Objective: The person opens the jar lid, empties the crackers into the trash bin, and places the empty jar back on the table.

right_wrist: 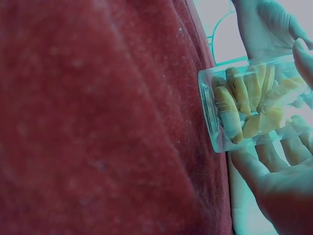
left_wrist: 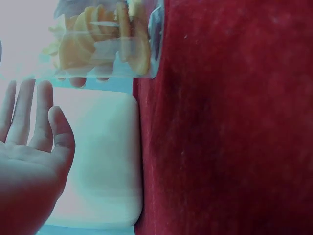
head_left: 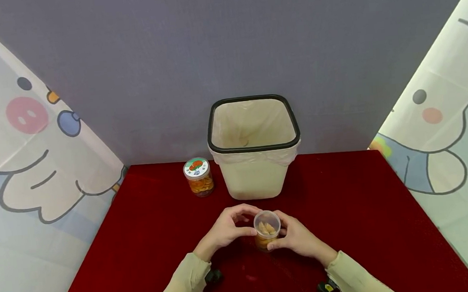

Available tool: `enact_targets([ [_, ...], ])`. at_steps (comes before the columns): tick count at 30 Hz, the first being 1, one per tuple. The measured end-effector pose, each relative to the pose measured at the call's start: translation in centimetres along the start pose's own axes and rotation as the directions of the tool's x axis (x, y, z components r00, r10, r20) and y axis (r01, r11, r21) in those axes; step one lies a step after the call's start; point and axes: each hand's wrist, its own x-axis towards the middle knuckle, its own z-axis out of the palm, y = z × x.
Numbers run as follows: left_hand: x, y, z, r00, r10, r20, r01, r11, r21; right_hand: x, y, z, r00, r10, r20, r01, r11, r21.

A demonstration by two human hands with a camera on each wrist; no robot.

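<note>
A clear plastic jar (head_left: 267, 225) stands upright on the red cloth in front of me, with yellow-brown snack pieces (right_wrist: 244, 98) inside. My right hand (head_left: 299, 237) grips it from the right side, thumb in front and fingers round the back. On the other side, my left hand (head_left: 227, 227) is held with thumb and index finger spread right at the jar's rim. In the left wrist view, that left hand (left_wrist: 36, 147) shows extended fingers beside the jar (left_wrist: 93, 41). The right fingers (right_wrist: 274, 156) lie against the jar's wall in the right wrist view.
Beyond the hands stands a cream waste bin (head_left: 257, 176) with a black rim and a white liner. To its left is a second jar (head_left: 199, 177) with orange contents and a printed lid. A grey wall (head_left: 224, 40) rises behind the red-covered table (head_left: 149, 227); cartoon-printed sheets (head_left: 30, 159) hang at both sides.
</note>
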Motion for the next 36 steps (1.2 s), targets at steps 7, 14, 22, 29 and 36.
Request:
enact_targets([
  [7,-0.1,0.4,0.3,0.997,-0.062,-0.048,0.062,0.998,0.013,0.1,0.1,0.0,1.0,-0.007,0.007,0.007,1.0,0.005],
  [14,0.0,0.2,0.6,0.998,-0.052,-0.033,0.053,0.999,0.009,0.1,0.0,0.0,1.0,0.007,0.005,-0.007,1.0,0.013],
  [22,0.5,0.2,1.0,1.0,-0.016,0.007,0.016,1.0,-0.011,0.1,-0.1,0.0,1.0,0.014,0.001,-0.014,1.0,0.024],
  [29,0.6,0.1,1.3,1.0,0.017,0.014,-0.017,1.0,-0.011,0.1,-0.3,0.1,1.0,0.023,-0.007,-0.022,0.999,0.026],
  [36,0.8,0.1,1.8,0.999,-0.007,0.036,0.008,1.0,-0.018,0.0,-0.4,0.1,1.0,0.027,-0.005,-0.027,0.999,0.033],
])
